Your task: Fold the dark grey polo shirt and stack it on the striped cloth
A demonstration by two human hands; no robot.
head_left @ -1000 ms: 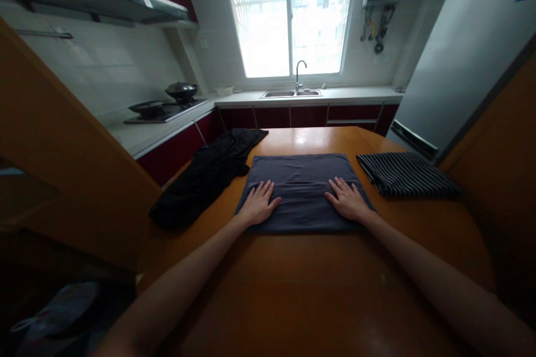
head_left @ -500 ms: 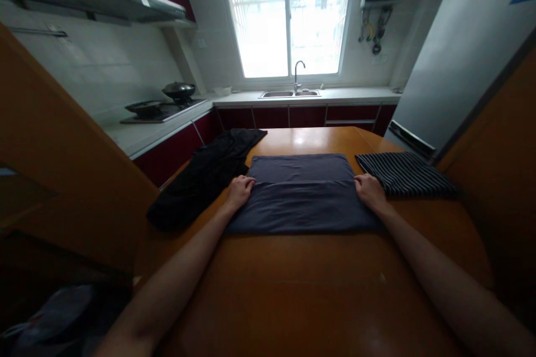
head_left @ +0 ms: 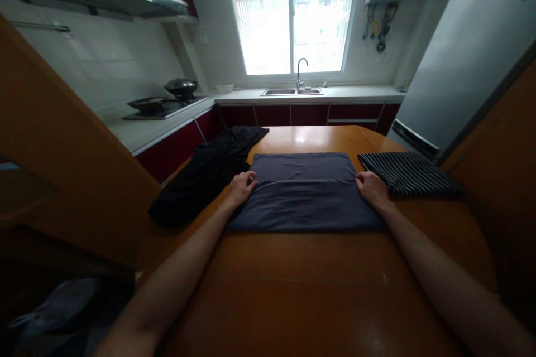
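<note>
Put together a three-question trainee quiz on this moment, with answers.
1. Multiple choice: what lies between the left hand and the right hand?
a) the black garment
b) the grey-blue cloth
c) the lidded pan
2. True or false: both hands lie flat on the middle of the grey-blue cloth.
3. Fill in: the dark cloth on the right shows light ____.

Key: 1 b; 2 false, they are at its side edges; 3 stripes.

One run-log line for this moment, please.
left hand: at left edge of grey cloth | right hand: at its right edge | state: folded, on table | beside: black cloth left, striped cloth right
</note>
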